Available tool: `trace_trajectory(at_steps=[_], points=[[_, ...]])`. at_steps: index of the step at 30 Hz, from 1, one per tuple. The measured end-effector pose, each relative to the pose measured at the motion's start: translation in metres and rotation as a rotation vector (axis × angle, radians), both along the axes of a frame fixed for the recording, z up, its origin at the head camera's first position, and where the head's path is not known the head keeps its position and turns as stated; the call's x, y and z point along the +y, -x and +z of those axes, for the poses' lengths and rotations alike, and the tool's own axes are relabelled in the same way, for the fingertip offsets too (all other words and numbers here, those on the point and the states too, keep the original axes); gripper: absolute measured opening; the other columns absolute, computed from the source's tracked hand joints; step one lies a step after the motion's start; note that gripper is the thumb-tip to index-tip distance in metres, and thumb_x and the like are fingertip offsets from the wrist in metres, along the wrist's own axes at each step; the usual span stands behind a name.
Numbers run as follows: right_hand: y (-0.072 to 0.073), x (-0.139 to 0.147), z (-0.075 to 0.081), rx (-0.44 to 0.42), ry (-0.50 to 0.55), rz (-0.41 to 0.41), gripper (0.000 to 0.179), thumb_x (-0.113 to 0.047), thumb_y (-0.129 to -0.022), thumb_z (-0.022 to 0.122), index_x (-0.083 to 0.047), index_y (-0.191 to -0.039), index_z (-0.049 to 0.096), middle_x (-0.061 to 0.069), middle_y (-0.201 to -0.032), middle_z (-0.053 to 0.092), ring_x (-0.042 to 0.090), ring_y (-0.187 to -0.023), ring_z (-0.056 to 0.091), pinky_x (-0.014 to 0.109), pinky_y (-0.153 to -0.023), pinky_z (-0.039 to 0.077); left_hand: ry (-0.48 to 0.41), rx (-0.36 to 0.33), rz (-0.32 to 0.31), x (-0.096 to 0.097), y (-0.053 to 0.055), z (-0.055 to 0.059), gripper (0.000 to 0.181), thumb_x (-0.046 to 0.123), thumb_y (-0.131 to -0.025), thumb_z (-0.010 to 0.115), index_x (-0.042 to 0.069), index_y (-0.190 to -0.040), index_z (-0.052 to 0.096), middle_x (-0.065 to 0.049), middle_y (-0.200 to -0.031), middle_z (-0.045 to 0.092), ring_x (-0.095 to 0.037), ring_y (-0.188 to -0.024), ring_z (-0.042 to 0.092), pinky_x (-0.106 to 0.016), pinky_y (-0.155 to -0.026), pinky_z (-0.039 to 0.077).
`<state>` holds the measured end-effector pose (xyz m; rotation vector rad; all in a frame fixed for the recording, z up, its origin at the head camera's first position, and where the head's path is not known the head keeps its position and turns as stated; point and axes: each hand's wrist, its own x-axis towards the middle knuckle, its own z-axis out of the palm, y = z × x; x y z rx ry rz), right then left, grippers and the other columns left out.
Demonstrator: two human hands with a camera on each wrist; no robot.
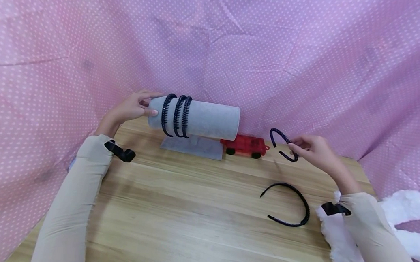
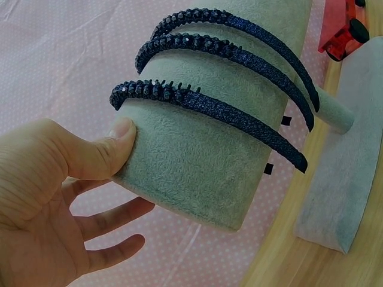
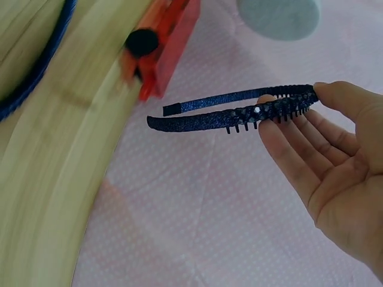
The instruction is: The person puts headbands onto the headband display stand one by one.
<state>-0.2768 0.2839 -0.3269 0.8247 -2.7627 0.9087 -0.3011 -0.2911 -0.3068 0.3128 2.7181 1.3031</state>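
Observation:
A grey plush cylinder stand (image 1: 214, 120) lies sideways on a flat grey base (image 1: 194, 147). Three dark beaded headbands (image 2: 191, 45) hang around its left part. My left hand (image 1: 133, 106) grips the left end of the cylinder, thumb (image 2: 124, 133) on the near side and the other fingers around the edge. Right of the stand, above the table, my right hand (image 1: 312, 151) pinches another dark beaded headband (image 3: 239, 116), whose open ends point away from the palm. One more headband (image 1: 307, 209) lies on the table below that hand.
A red toy vehicle (image 1: 247, 145) with black wheels stands by the right end of the stand. White fluffy plush material (image 1: 341, 237) lies at the table's right edge, partly under the right sleeve. Pink dotted cloth (image 1: 216, 46) hangs behind the wooden table (image 1: 175, 209).

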Motion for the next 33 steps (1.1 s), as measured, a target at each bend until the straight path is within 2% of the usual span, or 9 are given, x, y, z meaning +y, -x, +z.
trace_trajectory(at_steps=[10,16,19,23,28,33], points=[[0.0,-0.032,0.004,-0.138,0.203,0.003,0.023,-0.016,-0.101,0.065,0.006,-0.109,0.069,0.018,-0.093,0.077,0.008,-0.08,0.075,0.025,-0.07,0.062,0.008,0.009,-0.002,0.001,-0.001,0.001,0.063,0.009,-0.099,0.066,0.018,-0.157,0.042,-0.019,-0.156,0.037,-0.044,-0.131,0.049,-0.057,-0.103,0.048],[0.0,-0.055,0.006,-0.193,0.353,0.017,0.027,-0.015,-0.101,0.064,0.009,-0.113,0.067,-0.006,-0.088,0.076,0.004,-0.082,0.074,0.025,-0.069,0.062,0.0,0.017,-0.01,0.0,-0.001,0.0,0.063,0.008,-0.098,0.066,0.017,-0.157,0.042,-0.018,-0.159,0.036,-0.046,-0.131,0.049,-0.058,-0.103,0.049],[0.003,-0.069,0.006,-0.181,0.41,0.001,0.028,-0.013,-0.099,0.066,0.011,-0.113,0.067,0.0,-0.09,0.076,0.0,-0.08,0.072,0.023,-0.069,0.061,0.002,0.018,-0.008,0.0,-0.001,0.0,0.064,0.009,-0.098,0.066,0.018,-0.157,0.042,-0.018,-0.158,0.037,-0.046,-0.131,0.048,-0.059,-0.103,0.049],[0.008,-0.091,0.004,-0.139,0.454,-0.023,0.028,-0.012,-0.098,0.068,0.012,-0.112,0.068,0.018,-0.096,0.074,-0.003,-0.078,0.069,0.019,-0.069,0.06,0.013,0.024,-0.005,-0.001,-0.002,-0.001,0.063,0.01,-0.099,0.066,0.02,-0.157,0.042,-0.018,-0.156,0.038,-0.045,-0.13,0.049,-0.055,-0.101,0.05],[0.016,-0.113,0.003,-0.127,0.506,-0.031,0.028,-0.013,-0.098,0.068,0.012,-0.11,0.069,0.025,-0.096,0.07,-0.001,-0.074,0.068,0.022,-0.064,0.06,0.01,0.037,-0.002,-0.001,-0.001,-0.002,0.062,0.01,-0.099,0.066,0.02,-0.156,0.044,-0.017,-0.156,0.038,-0.044,-0.129,0.049,-0.05,-0.099,0.05],[0.02,-0.132,0.004,-0.098,0.47,-0.052,0.028,-0.015,-0.098,0.068,0.011,-0.109,0.069,0.028,-0.1,0.071,-0.003,-0.076,0.066,0.014,-0.066,0.057,0.008,0.031,0.006,-0.001,-0.002,-0.002,0.062,0.01,-0.098,0.066,0.023,-0.155,0.045,-0.015,-0.153,0.04,-0.042,-0.13,0.048,-0.052,-0.101,0.049]])
